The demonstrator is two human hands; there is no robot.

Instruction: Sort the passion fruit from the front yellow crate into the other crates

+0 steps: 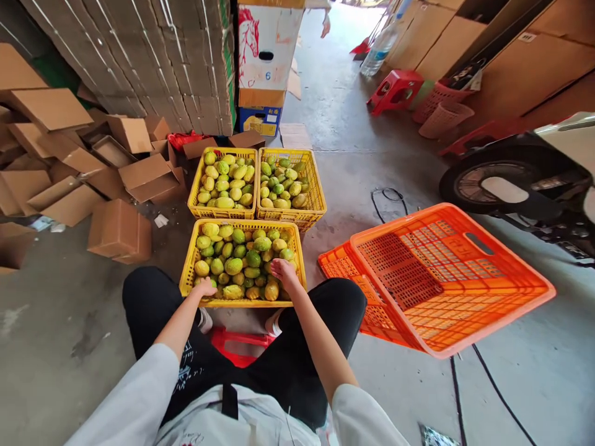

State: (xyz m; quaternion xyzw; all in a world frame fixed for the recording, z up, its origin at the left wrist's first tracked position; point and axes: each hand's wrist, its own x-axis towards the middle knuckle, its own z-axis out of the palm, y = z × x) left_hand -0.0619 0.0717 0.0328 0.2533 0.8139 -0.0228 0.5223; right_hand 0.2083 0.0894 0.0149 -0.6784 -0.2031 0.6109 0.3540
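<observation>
Nearest ylw crate (246, 303), long axis L-to-R

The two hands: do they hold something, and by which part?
The right hand seems open over the fruit, holding nothing; whether the left hand grips one cannot be told.

My right hand (283, 271) hides some of the fruit (233, 266), and whether my left hand (203, 287) grips any I can't tell. The motorbike (504, 189) runs off my view's right edge; my trousers' (151, 303) lettering (184, 375) is too small to read.
</observation>
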